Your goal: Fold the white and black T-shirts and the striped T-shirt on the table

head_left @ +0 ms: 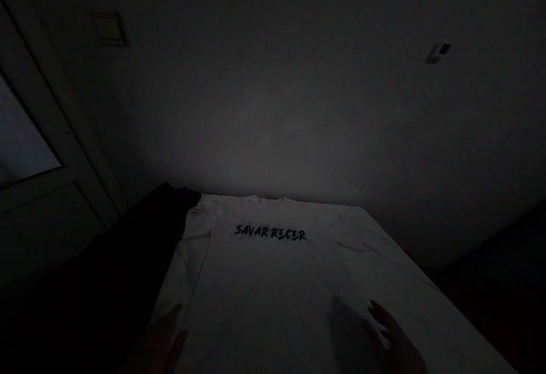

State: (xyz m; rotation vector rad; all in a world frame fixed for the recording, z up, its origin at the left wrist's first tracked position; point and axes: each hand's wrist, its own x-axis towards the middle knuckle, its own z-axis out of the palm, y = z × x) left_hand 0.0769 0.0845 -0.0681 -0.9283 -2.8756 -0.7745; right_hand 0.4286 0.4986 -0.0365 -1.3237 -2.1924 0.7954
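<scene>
A light T-shirt (264, 283) with dark lettering across its chest lies spread flat, its neckline toward the wall. At the lower left, my left hand (164, 343) is beside the shirt's left edge, fingers apart and holding nothing. On the other side, my right hand (392, 340) is near the shirt's right edge, its fingers spread and nothing in them. A shadow falls on the cloth beside my right hand. The dim light hides whether either hand touches the fabric.
The shirt lies on a pale, marbled table (384, 266) against a wall (273, 107). Dark cloth (140, 243) is heaped along the left side. A light switch (108, 28) and a small fixture (438, 52) are on the wall. A door (63, 175) stands at the left.
</scene>
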